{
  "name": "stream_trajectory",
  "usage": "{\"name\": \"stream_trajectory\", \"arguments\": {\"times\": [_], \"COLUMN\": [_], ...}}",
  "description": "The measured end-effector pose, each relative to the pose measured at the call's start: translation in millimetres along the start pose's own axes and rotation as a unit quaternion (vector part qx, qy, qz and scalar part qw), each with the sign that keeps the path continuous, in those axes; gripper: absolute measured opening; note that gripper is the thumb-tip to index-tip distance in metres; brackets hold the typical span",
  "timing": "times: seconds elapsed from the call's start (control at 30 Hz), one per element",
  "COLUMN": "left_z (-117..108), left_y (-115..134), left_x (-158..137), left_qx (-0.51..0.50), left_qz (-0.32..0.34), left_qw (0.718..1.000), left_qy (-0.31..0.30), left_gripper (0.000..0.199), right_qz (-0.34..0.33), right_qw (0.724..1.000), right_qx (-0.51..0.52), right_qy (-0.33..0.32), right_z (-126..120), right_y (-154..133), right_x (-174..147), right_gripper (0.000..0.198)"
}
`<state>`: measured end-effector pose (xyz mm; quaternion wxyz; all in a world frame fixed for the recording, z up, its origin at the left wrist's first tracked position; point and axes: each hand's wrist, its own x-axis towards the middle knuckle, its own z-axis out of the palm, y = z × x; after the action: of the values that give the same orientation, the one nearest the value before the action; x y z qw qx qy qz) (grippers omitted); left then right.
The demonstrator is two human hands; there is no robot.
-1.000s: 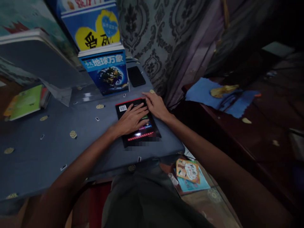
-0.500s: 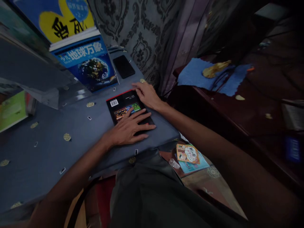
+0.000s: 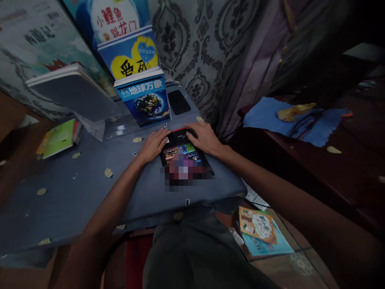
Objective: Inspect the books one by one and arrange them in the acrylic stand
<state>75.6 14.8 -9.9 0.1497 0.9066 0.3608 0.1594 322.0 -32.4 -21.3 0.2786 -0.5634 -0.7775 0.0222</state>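
Observation:
A black book (image 3: 180, 138) with a red top edge and small colour pictures lies flat on the blue tablecloth; its lower part is blurred into pixels. My left hand (image 3: 154, 143) rests on the book's upper left corner, fingers stretched out and partly covering a white label. At the upper right corner, my right hand (image 3: 205, 137) lies with its fingers extended over the edge and its thumb on the cover. Both hands look open. Just beyond the book stands a blue book with a globe on it (image 3: 148, 102), and a dark phone (image 3: 179, 102) lies beside that.
Behind the globe book, more books (image 3: 132, 56) stand in tiers. A grey-backed book (image 3: 75, 90) leans on a clear stand at left, near a green book (image 3: 58, 138). A dark red table (image 3: 288, 168) at right bears a blue cloth (image 3: 261, 116). Books (image 3: 264, 241) lie low on the right.
My left hand has moved from the book's lower part up to its upper left corner. My right hand stays at the upper right. The camera view has shifted, showing more books on the left.

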Motion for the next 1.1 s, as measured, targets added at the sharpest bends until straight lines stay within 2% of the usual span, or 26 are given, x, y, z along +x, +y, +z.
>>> {"name": "stream_trajectory", "arguments": {"times": [0.13, 0.23, 0.3, 0.57, 0.8, 0.9, 1.1], "left_z": [0, -2, -4, -3, -2, -1, -1], "left_y": [-5, -1, -2, -8, -7, -8, -8], "left_x": [-1, -3, -4, -4, -4, -5, -6], "left_qx": [0.032, 0.032, 0.026, 0.007, 0.014, 0.018, 0.014], "left_qz": [-0.003, -0.002, 0.001, 0.011, 0.003, 0.001, 0.007], "left_qw": [0.999, 0.999, 0.999, 0.999, 0.999, 0.999, 0.999], "left_qy": [-0.027, -0.037, -0.045, -0.042, -0.044, -0.044, -0.036], "left_gripper": [0.047, 0.048, 0.048, 0.048, 0.047, 0.047, 0.046], "right_qz": [-0.115, -0.211, -0.233, -0.262, -0.281, -0.274, -0.23], "right_qw": [0.991, 0.974, 0.968, 0.957, 0.945, 0.945, 0.961], "right_qx": [-0.054, -0.031, -0.014, 0.027, 0.064, 0.059, 0.019], "right_qy": [-0.029, -0.076, -0.096, -0.119, -0.153, -0.17, -0.152], "right_z": [1, 5, 7, 1, -20, -29, -26], "right_y": [-25, -47, -57, -67, -85, -92, -101], "right_x": [0, 1, 1, -27, -69, -85, -105], "right_gripper": [0.036, 0.036, 0.038, 0.036, 0.035, 0.035, 0.042]}}
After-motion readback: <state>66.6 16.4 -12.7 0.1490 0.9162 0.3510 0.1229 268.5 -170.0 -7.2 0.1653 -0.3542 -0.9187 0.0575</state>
